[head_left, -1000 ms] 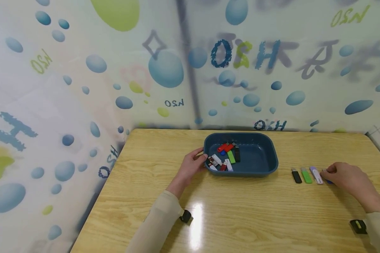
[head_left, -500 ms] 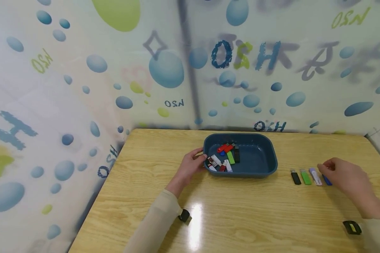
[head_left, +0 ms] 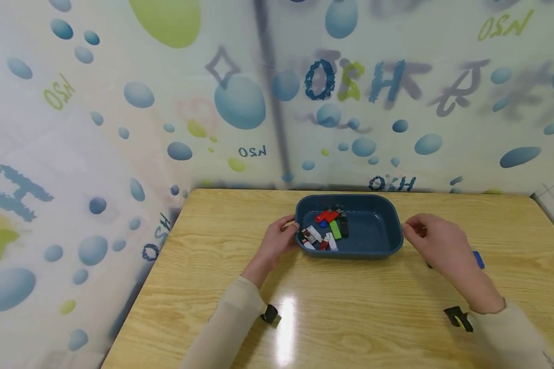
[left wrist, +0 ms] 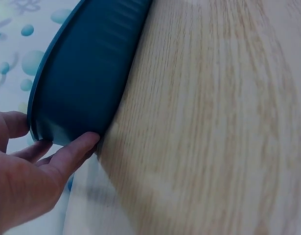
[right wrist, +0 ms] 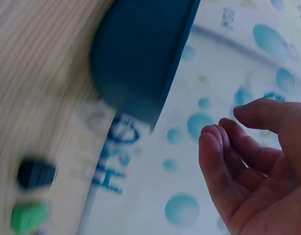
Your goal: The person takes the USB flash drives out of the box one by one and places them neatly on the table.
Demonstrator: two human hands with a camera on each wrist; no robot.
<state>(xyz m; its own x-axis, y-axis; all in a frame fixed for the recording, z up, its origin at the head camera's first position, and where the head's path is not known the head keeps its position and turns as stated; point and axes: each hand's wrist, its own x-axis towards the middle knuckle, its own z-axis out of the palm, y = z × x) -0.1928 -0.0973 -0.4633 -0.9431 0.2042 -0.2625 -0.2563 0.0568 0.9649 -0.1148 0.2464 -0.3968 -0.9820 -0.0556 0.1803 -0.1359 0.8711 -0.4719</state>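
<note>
Left hand [head_left: 275,241] has its grip on the left end of the blue bin [head_left: 351,254], probably just steadying it. Right hand [head_left: 440,248] holds nothing, fingers loosely curled just beside the right end. Bin's on the bench [head_left: 351,318], long axis left-right; the USB sticks [head_left: 334,229] piled in its left half point every which way.

The head view looks forward and down over table [head_left: 351,312] and tray [head_left: 371,230]. Much closer, both wrist views share the tray, facing its outside: upper left in the left's, top centre in the right's.
</note>
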